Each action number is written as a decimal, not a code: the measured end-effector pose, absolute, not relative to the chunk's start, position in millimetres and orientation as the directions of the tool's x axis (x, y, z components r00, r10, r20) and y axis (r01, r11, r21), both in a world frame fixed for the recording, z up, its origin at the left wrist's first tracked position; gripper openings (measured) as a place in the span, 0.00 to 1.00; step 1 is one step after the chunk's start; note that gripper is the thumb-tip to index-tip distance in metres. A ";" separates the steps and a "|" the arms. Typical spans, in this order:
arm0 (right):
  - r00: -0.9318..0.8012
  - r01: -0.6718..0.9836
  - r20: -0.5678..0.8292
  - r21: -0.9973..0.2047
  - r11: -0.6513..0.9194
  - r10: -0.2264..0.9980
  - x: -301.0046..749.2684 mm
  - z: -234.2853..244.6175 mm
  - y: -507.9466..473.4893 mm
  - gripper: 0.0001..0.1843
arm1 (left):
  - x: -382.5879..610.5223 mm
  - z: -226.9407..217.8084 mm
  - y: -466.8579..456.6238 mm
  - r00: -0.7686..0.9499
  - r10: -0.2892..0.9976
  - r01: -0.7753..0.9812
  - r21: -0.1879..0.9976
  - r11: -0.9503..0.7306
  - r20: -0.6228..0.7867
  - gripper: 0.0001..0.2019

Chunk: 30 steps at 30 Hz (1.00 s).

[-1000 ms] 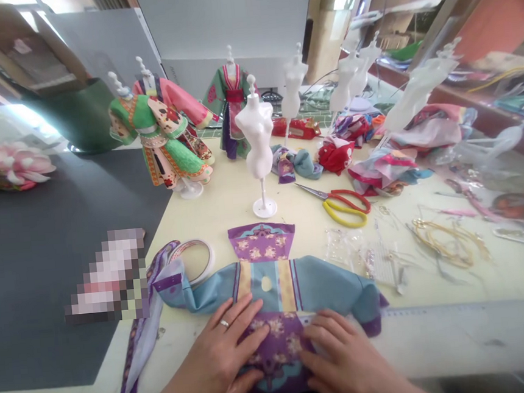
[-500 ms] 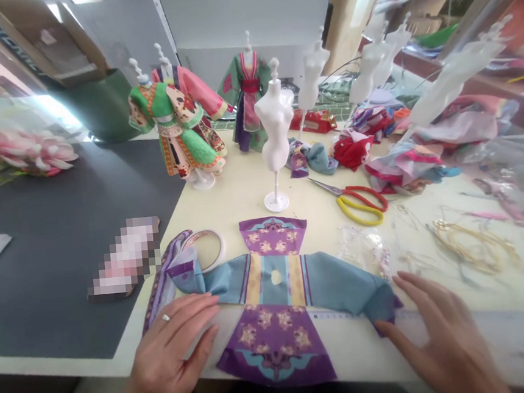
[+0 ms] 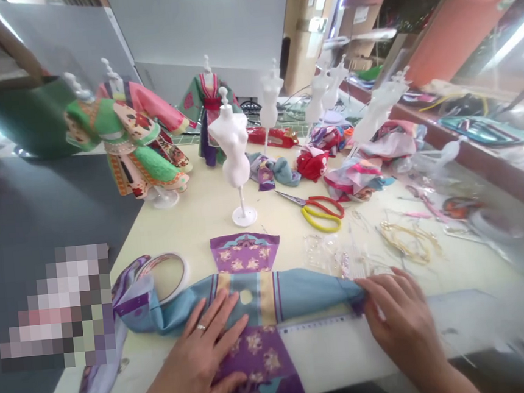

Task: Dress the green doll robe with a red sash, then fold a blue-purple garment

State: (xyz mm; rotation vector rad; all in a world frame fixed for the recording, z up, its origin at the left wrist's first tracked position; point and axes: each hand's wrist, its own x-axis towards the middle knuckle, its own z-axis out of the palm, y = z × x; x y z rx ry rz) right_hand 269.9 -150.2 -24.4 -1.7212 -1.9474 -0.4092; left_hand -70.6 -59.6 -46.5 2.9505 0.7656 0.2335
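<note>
A small blue and purple doll robe (image 3: 298,291) lies spread flat at the near edge of the cream table (image 3: 208,213). My left hand (image 3: 203,360), with a ring, lies flat and open on the robe's purple lower panel (image 3: 258,368). My right hand (image 3: 398,313) pinches the end of the robe's right sleeve, fingers curled on the cloth. A clear ruler (image 3: 328,325) lies along the table edge just below the sleeve, between my hands.
A bare white doll mannequin (image 3: 234,156) stands behind the robe. Dressed mannequins (image 3: 124,147) stand at back left. Red and yellow scissors (image 3: 321,211), a tape roll (image 3: 168,275), cloth piles (image 3: 360,163) and gold trinkets (image 3: 408,242) lie around. A dark mat (image 3: 25,217) covers the left.
My left hand moved back onto the robe's purple panel. My right hand came in from the table edge and took hold of the right sleeve end. The view swung to the right.
</note>
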 end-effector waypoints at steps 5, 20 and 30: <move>-0.076 0.976 0.507 -0.138 0.168 0.858 295.6 -17.6 -165.1 0.15 | -71.7 -40.2 -52.8 0.885 0.421 0.421 0.045 -0.906 0.198 0.28; 0.131 0.969 0.409 -0.244 -0.030 0.903 291.2 -32.6 -165.8 0.06 | -30.0 -65.8 -31.8 0.891 0.409 0.405 0.059 -0.912 0.198 0.32; -0.115 0.790 0.614 -0.420 0.447 0.781 253.8 -14.4 -174.0 0.14 | -38.2 -61.0 -29.4 0.896 0.395 0.390 0.064 -0.919 0.202 0.33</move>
